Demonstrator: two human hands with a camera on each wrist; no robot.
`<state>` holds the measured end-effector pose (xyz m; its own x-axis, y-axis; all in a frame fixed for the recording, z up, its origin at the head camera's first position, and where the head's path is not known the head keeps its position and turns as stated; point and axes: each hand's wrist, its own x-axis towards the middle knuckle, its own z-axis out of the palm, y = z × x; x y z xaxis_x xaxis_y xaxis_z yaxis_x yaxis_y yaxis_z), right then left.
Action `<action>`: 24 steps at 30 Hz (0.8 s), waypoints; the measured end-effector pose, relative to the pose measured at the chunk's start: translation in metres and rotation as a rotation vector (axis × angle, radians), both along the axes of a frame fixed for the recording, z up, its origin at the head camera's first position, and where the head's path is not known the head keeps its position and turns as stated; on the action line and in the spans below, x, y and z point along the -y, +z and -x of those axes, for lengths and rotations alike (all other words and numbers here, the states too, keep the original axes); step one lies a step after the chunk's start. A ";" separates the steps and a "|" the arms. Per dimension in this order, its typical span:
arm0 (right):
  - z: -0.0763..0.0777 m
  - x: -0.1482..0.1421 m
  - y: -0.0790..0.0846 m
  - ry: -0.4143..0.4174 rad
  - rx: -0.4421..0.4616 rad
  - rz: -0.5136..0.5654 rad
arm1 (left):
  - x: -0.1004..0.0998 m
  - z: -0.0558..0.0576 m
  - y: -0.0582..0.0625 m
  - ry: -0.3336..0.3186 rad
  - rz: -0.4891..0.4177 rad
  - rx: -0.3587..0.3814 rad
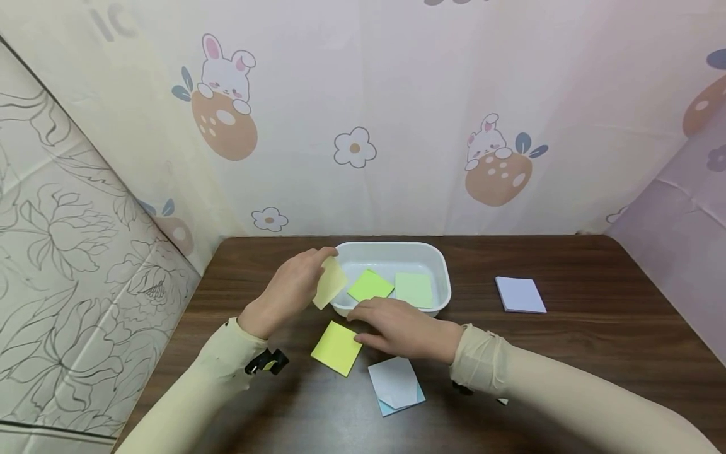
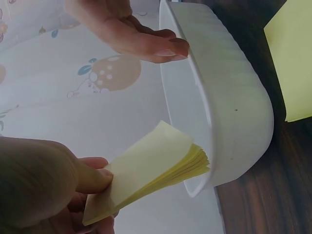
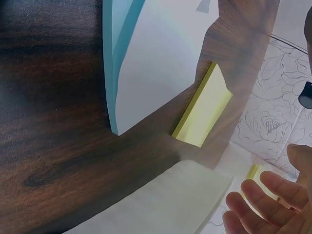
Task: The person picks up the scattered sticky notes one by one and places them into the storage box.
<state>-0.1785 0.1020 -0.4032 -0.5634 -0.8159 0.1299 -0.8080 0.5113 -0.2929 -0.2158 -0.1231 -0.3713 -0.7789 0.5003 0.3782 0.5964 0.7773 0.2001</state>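
Observation:
My left hand (image 1: 292, 285) pinches a pale yellow sticky-note pad (image 1: 330, 284) between thumb and fingers at the left end of a white tray (image 1: 446, 277). In the left wrist view the pad (image 2: 146, 168) tilts beside the tray's rim, its sheets slightly fanned. A bright green sticky-note pad (image 1: 370, 285) and a mint green one (image 1: 414, 290) lie inside the tray. My right hand (image 1: 399, 328) hovers at the tray's front side, fingers loosely bent, holding nothing. Just left of its fingertips, a bright yellow sticky-note pad (image 1: 336, 349) lies on the table.
In front of the right hand lies a light blue sticky-note pad (image 1: 418, 396) with a whitish sheet (image 1: 392, 380) over it. A pale lilac pad (image 1: 520, 295) lies on the right of the dark wooden table (image 1: 595, 328). Patterned cloth (image 1: 397, 82) hangs behind.

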 end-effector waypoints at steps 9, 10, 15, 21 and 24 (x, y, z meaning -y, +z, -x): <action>0.002 -0.004 0.001 -0.013 0.012 -0.009 | -0.005 0.002 0.001 0.004 0.002 0.000; 0.002 -0.004 0.001 -0.014 0.013 -0.008 | -0.006 0.002 0.002 0.005 0.004 0.001; 0.003 -0.007 -0.001 -0.025 0.014 -0.002 | -0.011 0.003 0.003 0.005 0.013 0.012; 0.004 -0.010 0.000 -0.033 0.013 -0.005 | -0.013 0.004 0.001 0.001 0.016 0.013; 0.004 -0.011 0.000 -0.043 0.022 -0.009 | -0.014 0.005 0.001 -0.001 0.020 0.019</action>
